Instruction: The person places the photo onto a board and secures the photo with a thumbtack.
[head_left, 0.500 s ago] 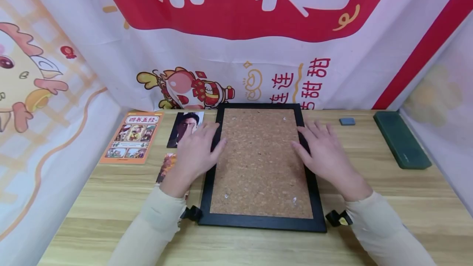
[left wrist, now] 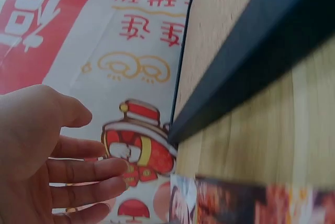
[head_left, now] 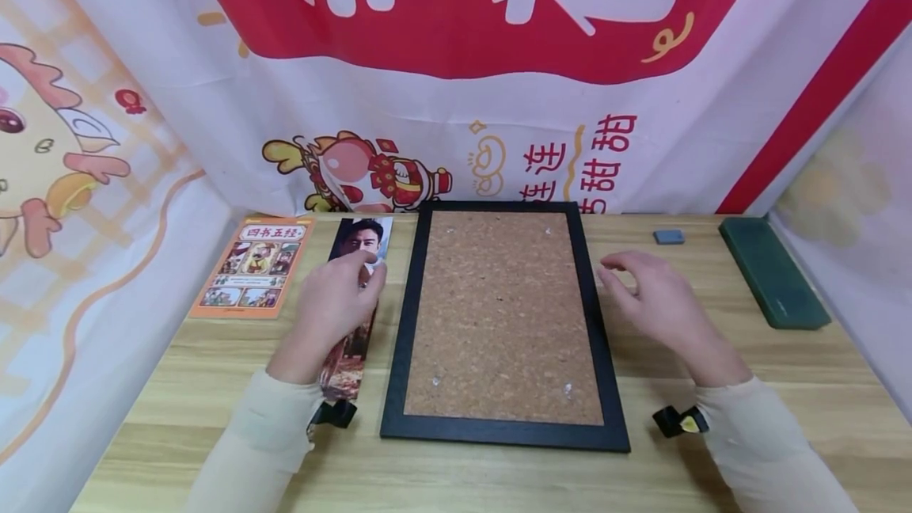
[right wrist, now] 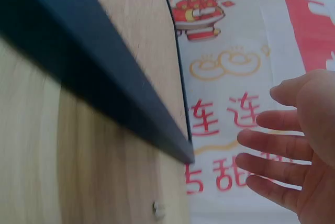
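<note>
A cork board [head_left: 499, 315] in a black frame [head_left: 396, 339] lies flat in the middle of the wooden table, with small clear pins [head_left: 436, 379] near its corners. My left hand [head_left: 359, 271] is left of the frame, fingertips on a portrait photo [head_left: 359, 237]. A second colourful picture [head_left: 349, 359] lies under that wrist. The left wrist view shows its fingers [left wrist: 89, 171] straight and relaxed above the picture [left wrist: 251, 203]. My right hand [head_left: 616, 275] hovers just right of the frame with loosely bent fingers, holding nothing. Its fingers [right wrist: 272, 148] spread beside the frame edge [right wrist: 104, 82].
An orange booklet [head_left: 252, 266] lies at the far left of the table [head_left: 499, 473]. A small grey block [head_left: 668, 237] and a long dark green case [head_left: 773, 271] lie at the back right. Printed cloth banners [head_left: 456, 101] wall in the back and both sides.
Both hands have come off the frame's sides and moved outward: the left onto the photos, the right above the table beside the frame. The board has stayed put.
</note>
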Demonstrator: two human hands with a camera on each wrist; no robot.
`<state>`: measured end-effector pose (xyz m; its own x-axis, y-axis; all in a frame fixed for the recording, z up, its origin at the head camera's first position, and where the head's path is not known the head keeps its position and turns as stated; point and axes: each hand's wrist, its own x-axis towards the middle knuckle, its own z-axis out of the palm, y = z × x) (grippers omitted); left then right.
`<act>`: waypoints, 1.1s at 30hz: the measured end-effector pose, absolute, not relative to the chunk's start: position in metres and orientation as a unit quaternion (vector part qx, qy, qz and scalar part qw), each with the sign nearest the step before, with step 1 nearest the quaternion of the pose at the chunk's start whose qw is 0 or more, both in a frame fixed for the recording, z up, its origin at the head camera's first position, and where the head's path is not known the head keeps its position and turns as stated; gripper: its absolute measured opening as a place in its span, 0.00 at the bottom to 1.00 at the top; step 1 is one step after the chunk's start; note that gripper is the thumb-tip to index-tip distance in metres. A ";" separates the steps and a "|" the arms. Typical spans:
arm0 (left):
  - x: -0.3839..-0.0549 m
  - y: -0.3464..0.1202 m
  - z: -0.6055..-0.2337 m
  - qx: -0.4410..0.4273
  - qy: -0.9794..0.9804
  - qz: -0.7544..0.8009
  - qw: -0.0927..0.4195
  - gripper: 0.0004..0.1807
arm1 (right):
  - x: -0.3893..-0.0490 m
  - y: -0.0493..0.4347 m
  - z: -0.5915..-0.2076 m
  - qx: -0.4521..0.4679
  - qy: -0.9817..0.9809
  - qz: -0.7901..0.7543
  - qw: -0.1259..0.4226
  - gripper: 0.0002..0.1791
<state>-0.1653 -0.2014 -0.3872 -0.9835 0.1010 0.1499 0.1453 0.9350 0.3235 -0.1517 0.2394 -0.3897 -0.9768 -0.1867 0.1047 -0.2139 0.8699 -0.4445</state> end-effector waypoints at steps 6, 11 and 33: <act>-0.167 -0.219 -0.392 -0.027 -0.988 -0.154 0.011 0.27 | -0.155 0.263 -0.400 0.072 -0.967 0.244 -0.002 0.22; -0.168 -0.233 -0.398 -0.015 -0.989 -0.147 0.008 0.24 | -0.158 0.276 -0.411 0.067 -0.969 0.238 -0.017 0.19; -0.214 -0.258 -0.418 0.076 -0.986 -0.108 -0.099 0.54 | -0.173 0.302 -0.435 0.069 -0.961 0.236 -0.125 0.14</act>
<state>-0.2139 -0.2584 -0.4179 -0.9688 -0.1281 -0.2124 -0.1712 0.9649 0.1989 -0.1727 0.3017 -0.4351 -0.9591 -0.1924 -0.2075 -0.0744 0.8789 -0.4713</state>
